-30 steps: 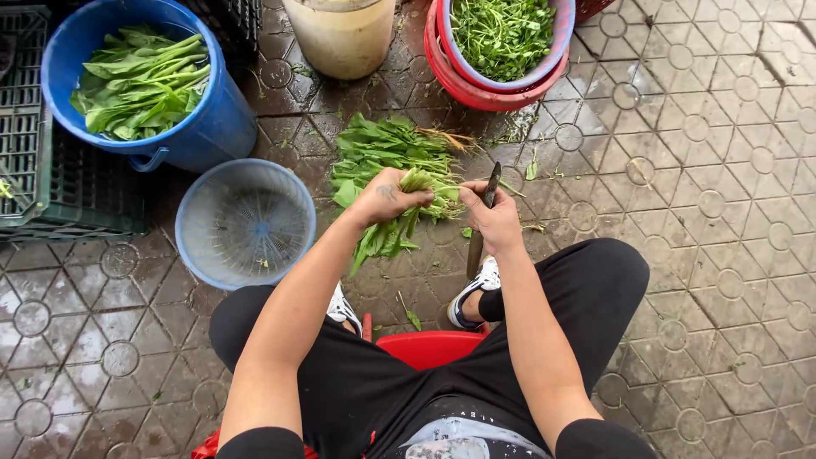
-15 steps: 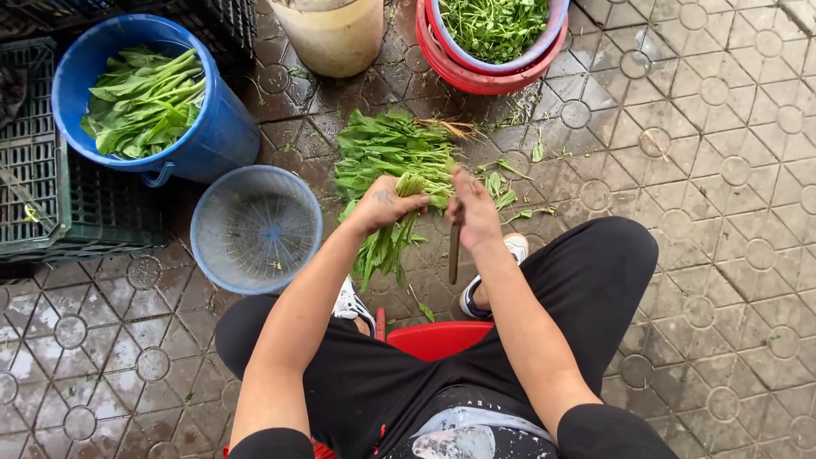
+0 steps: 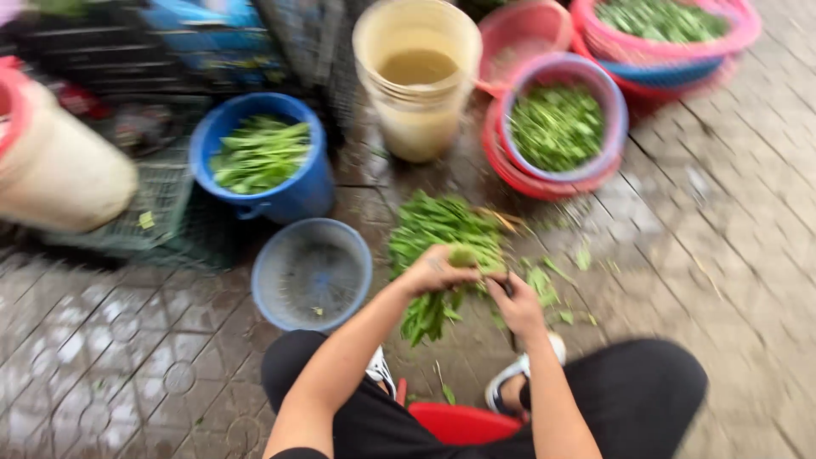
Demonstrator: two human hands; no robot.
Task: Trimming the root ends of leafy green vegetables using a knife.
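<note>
Gripping a bunch of leafy greens (image 3: 442,246) on wet paving, both hands at its near end.

Far left, a cream drum (image 3: 59,174) leans at the frame edge beside a dark crate (image 3: 161,221). A blue bucket (image 3: 293,191) holding cut leaves stands just behind an empty blue-rimmed sieve basket (image 3: 313,274), whose right rim sits just beside the greens. The left hand (image 3: 438,270) has its fingers curled shut around the stems; the bunch fans away from it toward a yellowish bucket of cloudy water (image 3: 418,81). The right hand (image 3: 516,304) is touching the stems, fingers folded around a dark handle, though blur hides the tool. Stacked pink and red baskets (image 3: 557,127) of chopped greens stand behind, well apart. Open paving (image 3: 731,255) lies to the right, with scattered leaf scraps (image 3: 552,285) near the hands.
</note>
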